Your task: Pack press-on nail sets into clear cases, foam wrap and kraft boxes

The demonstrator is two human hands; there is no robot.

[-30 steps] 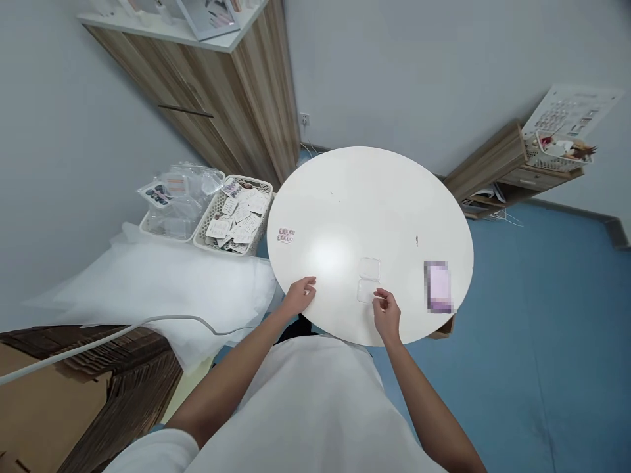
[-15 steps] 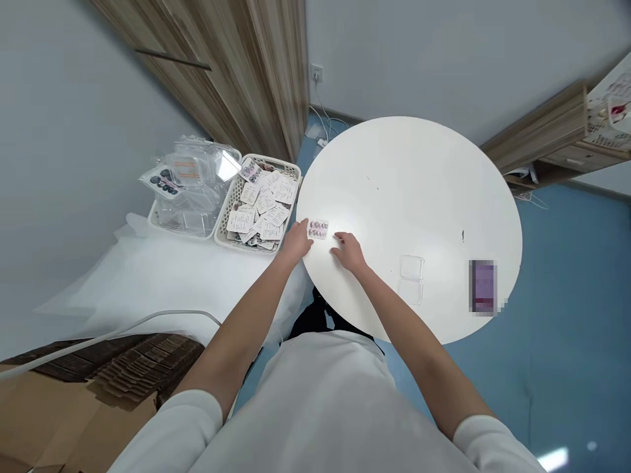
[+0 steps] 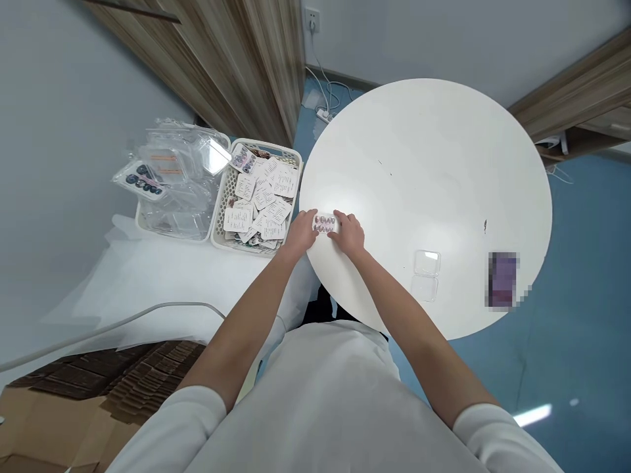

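A small white card of press-on nails, two rows of shiny pinkish ovals, is at the left edge of the round white table. Its left end is pinched between the thumb and fingers of my left hand. My right hand grips the opposite end in the same way. Whether the card is lifted off the tabletop I cannot tell. To the right of my right forearm, a clear plastic box lies unfolded on the table, its two halves flat.
Left of the table stands a white basket full of similar cards, many with printed text facing up. Beside it, another basket is heaped with clear plastic packaging. A blurred purple item lies at the table's right. Cardboard is at lower left.
My right hand has moved left and closed on the card's right end. My left hand has kept its hold on the left end. The camera view has shifted slightly.
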